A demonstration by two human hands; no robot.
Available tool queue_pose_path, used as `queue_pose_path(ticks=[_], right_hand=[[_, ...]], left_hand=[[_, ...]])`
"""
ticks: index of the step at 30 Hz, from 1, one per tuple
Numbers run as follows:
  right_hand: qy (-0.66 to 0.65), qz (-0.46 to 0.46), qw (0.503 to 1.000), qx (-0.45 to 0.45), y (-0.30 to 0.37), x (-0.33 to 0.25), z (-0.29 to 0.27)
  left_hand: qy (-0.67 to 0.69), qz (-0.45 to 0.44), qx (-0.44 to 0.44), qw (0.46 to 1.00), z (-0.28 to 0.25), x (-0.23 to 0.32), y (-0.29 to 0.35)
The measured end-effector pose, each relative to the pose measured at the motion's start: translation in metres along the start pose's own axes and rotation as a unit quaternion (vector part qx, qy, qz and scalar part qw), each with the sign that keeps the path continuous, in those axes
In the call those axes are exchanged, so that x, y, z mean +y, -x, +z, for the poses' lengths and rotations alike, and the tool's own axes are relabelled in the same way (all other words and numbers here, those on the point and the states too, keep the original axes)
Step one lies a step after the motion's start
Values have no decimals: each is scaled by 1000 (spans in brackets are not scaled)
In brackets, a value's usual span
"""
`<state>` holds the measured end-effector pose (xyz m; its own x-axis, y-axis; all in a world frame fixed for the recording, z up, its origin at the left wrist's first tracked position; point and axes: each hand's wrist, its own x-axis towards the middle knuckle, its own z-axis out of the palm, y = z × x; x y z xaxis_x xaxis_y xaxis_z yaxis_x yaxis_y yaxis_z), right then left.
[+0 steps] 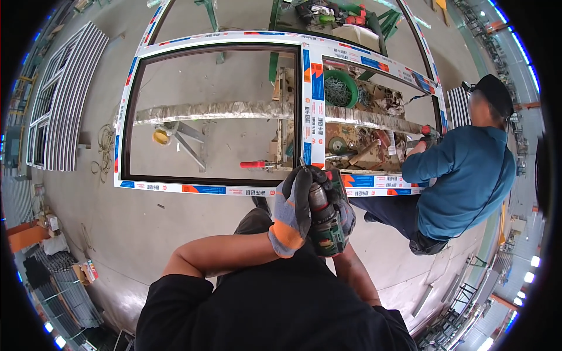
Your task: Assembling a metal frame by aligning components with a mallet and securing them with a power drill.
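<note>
Head view only, watched from my end. The drill [326,229], green and red, was up in front of the chest, just short of the lower end of the mullion [314,126] in the film-wrapped frame [205,189]. My right hand [346,217] had its gloved fingers curled round the drill, most of them hidden behind its body. My left hand [291,202] was bent in beside the chuck, fingertips drawn together at a thin metal piece [302,161] — bit or screw, I could not tell, nor whether they pinched it or only touched.

I read the step as readying the drill for a fastening at the frame. As I judged it, the next move called for a square line onto the chosen spot, the left fingers clear of anything that turned. I could not tell whether the tip met the frame.

Around: a red-handled tool [253,165] lay near, left of the mullion. Beyond the frame's right opening stood a green basin [354,88] of screws, near a cluttered board [366,140]. A wrapped beam [216,112] crossed below both openings. A co-worker [462,169] in blue leaned in at the right end — the nearest limit on swinging that way.
</note>
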<state>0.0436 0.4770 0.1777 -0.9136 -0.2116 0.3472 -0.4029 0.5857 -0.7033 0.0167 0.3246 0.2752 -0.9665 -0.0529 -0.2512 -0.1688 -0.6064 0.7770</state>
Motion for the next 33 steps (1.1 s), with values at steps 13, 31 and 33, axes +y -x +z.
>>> queue_pose_path(ticks=[13, 31, 33], right_hand=[[37, -28, 999, 5, -15, -21, -1], [4, 43, 999, 18, 43, 20, 29], [-6, 40, 999, 13, 48, 26, 28]], left_hand=[[-132, 83, -13, 988, -2, 4, -4], [-21, -100, -59, 993, -10, 8, -3], [-37, -117, -80, 989, -12, 5, -2]])
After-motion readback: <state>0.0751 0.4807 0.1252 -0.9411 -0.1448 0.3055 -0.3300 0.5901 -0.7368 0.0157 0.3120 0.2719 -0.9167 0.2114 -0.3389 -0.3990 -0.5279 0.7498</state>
